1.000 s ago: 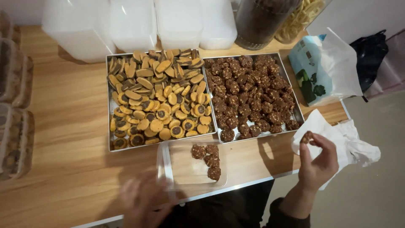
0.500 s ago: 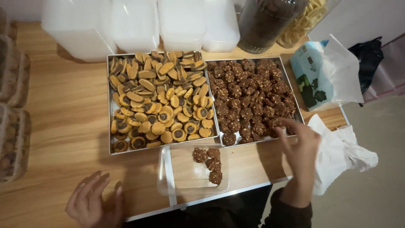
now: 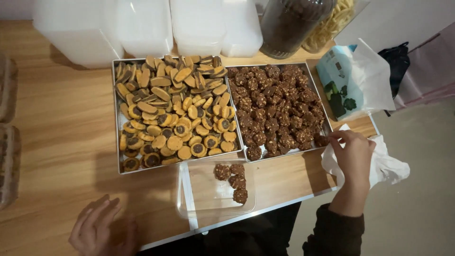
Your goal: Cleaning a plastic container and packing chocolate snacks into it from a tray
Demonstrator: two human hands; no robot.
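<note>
My right hand (image 3: 354, 154) reaches to the near right corner of a metal tray (image 3: 316, 80) full of dark chocolate nut cookies, and its fingertips pinch one chocolate cookie (image 3: 322, 141) at that corner. My left hand (image 3: 99, 230) lies flat on the wooden table (image 3: 61, 142) at the near left, fingers apart and holding nothing. Between the hands stands a clear plastic box (image 3: 199, 196) with several chocolate cookies (image 3: 233, 178) along its right side. A second metal tray (image 3: 115, 118) to the left holds orange biscuits (image 3: 173, 111) with dark centres.
White plastic tubs (image 3: 142, 23) and two tall jars (image 3: 289, 21) line the back. A blue-and-white bag (image 3: 348, 80) and a crumpled white tissue (image 3: 391, 166) lie at the right edge. A black bag (image 3: 398, 59) hangs beyond. Filled clear boxes (image 3: 7, 161) sit at the far left.
My right hand carried a chocolate cookie from over the tissue to the tray's near right corner. My left hand came to rest flat on the table.
</note>
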